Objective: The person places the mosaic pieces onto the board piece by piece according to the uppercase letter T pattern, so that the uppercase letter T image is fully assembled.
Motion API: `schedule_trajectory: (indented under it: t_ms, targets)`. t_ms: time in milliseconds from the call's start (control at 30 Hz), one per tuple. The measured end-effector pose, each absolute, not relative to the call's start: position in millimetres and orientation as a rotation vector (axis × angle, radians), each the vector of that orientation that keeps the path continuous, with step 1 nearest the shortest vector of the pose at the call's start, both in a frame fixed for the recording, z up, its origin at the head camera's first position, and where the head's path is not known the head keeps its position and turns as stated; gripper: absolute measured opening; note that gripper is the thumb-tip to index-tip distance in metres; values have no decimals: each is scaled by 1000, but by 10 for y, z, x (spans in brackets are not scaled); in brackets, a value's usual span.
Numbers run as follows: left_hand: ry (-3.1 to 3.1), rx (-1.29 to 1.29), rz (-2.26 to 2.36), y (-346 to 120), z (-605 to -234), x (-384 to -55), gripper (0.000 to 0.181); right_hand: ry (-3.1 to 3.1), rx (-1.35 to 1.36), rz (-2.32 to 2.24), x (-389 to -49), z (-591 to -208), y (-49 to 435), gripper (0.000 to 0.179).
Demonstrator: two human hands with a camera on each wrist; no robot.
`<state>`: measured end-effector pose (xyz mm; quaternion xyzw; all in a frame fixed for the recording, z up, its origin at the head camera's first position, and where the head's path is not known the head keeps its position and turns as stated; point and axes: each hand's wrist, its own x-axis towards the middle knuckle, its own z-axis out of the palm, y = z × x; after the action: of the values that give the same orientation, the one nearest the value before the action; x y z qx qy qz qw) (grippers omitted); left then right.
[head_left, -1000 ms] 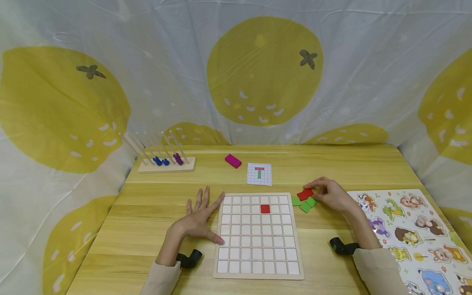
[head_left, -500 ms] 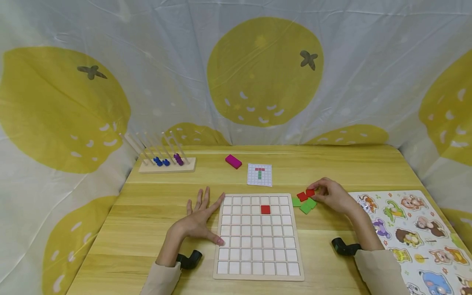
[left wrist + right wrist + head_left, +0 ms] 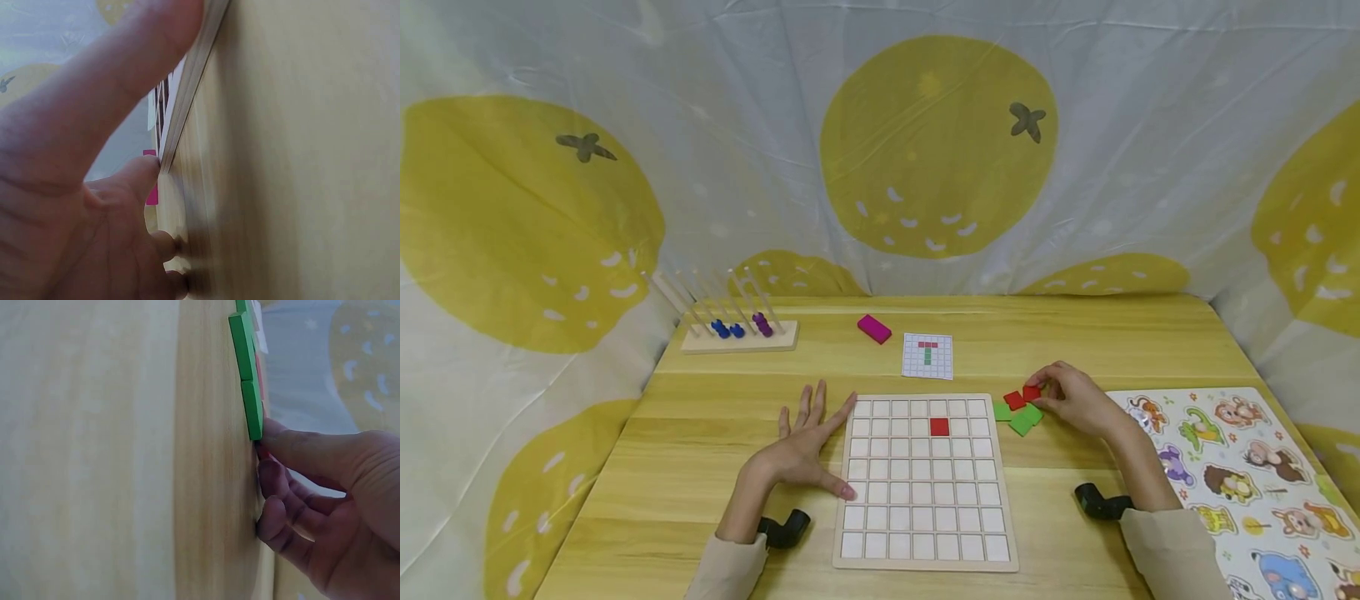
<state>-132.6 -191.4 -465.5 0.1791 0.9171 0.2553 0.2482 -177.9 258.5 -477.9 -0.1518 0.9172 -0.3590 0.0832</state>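
My right hand (image 3: 1075, 400) pinches a red square tile (image 3: 1032, 392) between thumb and fingers, at the back of a small group of tiles. Another red tile (image 3: 1015, 401) and several green tiles (image 3: 1022, 423) lie beside it, right of the board. The right wrist view has green tiles (image 3: 251, 409) in front of the thumb, mostly hiding the pinched one. A wooden grid board (image 3: 925, 565) lies in the middle, with one red tile (image 3: 939, 427) in its second row. Fingers spread, my left hand (image 3: 797, 454) rests with thumb and index finger against the board's left edge.
Behind the board lie a pattern card (image 3: 927, 372) with a red and green T and a magenta block (image 3: 875, 328). A peg stand (image 3: 782, 340) with blue and purple beads stands at back left. An animal puzzle board (image 3: 1225, 450) lies on the right.
The right hand has shifted slightly right, drawing one red tile off the other so both now show apart. The left hand and the board have stayed put.
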Motion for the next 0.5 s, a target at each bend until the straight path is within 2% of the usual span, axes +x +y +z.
schedule_trajectory:
  t_ms: [300,500]
  targets:
    - [2500,485,694,-1919,-4648,-1321,136,2682,-424,-1170,-1761,-4722,2551,24]
    - [2501,484,693,-1906,-4634,-1314,135,2518,-516,-1326,-1696,-4638,2318,27]
